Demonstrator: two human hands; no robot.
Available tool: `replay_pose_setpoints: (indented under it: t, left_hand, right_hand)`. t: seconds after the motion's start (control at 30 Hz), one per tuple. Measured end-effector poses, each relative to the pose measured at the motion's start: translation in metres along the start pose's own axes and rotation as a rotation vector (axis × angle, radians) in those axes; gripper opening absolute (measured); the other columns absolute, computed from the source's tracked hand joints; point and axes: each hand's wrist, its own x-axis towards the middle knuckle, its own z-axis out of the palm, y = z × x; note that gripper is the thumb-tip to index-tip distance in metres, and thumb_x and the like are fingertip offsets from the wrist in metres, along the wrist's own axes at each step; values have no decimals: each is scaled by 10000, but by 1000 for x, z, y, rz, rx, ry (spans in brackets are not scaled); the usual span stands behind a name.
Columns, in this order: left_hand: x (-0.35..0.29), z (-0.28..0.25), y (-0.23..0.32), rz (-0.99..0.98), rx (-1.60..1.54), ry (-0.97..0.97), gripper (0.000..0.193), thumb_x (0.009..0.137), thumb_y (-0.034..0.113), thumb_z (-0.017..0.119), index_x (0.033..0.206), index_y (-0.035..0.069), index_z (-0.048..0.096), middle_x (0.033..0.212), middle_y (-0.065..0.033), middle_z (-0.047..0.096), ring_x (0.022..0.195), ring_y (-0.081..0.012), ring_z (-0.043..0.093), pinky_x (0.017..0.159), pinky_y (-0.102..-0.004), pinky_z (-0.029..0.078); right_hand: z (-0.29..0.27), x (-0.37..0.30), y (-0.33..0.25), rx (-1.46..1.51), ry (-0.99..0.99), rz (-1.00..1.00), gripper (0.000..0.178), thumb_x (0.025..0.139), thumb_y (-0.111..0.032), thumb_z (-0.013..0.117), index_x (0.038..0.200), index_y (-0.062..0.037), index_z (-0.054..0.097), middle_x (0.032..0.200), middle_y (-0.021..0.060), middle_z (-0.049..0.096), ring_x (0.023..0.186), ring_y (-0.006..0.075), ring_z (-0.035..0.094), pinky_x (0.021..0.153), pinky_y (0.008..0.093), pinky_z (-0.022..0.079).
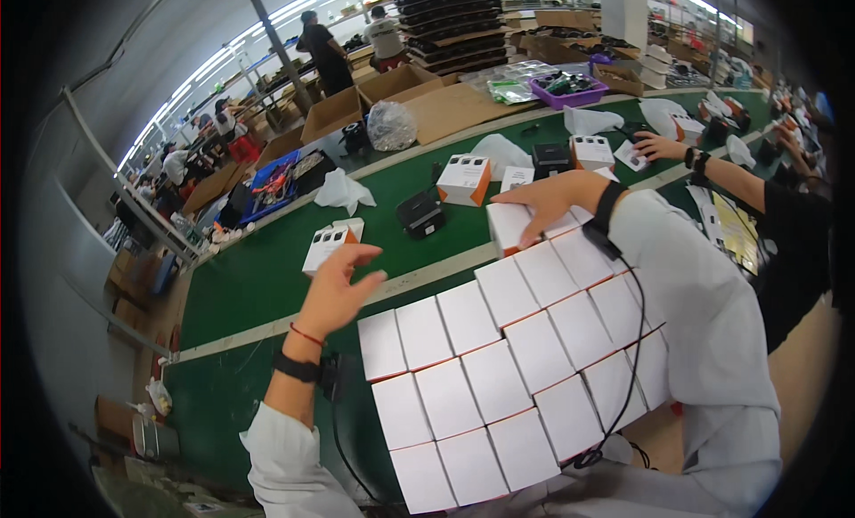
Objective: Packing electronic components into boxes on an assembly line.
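My right hand [559,197] is over a small white and orange box [508,222] at the far edge of a block of boxes, its thumb and fingers around the box. That block consists of several white boxes [472,384] packed in rows, white faces up, thin orange edges showing between them. My left hand [343,286] hangs above the green belt with thumb and fingers apart, nothing in them. Just beyond it stands an open white and orange carton [325,242] with its flap raised. A black device [420,215] lies on the belt between my hands.
More printed boxes [464,179], white plastic bags [346,192] and a black case [552,159] sit along the belt. At right, a co-worker's hand [661,147] reaches in beside a box. Beyond are a purple basket [570,92], cartons [334,115] and a blue tray [274,184].
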Motion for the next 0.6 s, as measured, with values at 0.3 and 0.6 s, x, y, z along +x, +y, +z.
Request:
replay_pose_setpoints:
  t: [0.3, 0.6]
  left_hand:
    - [21, 63, 39, 107, 275, 32, 786, 739, 188, 844, 1424, 35, 490, 1340, -136, 564, 1233, -286, 553, 991, -396, 473]
    - [37, 64, 99, 303, 747, 541, 1186, 526, 133, 952, 1547, 74, 349, 1440, -183, 469, 1310, -396, 466, 1094, -476, 398]
  right_hand:
    - [23, 48, -59, -366, 474, 16, 1160, 535, -579, 926, 1455, -49, 461, 1281, 268, 613, 1170, 447, 629, 961, 486, 525]
    - [-23, 24, -127, 1022, 459, 108, 1131, 707, -671, 799, 1484, 36, 380, 1306, 243, 598, 1137, 385, 625, 944, 496, 501]
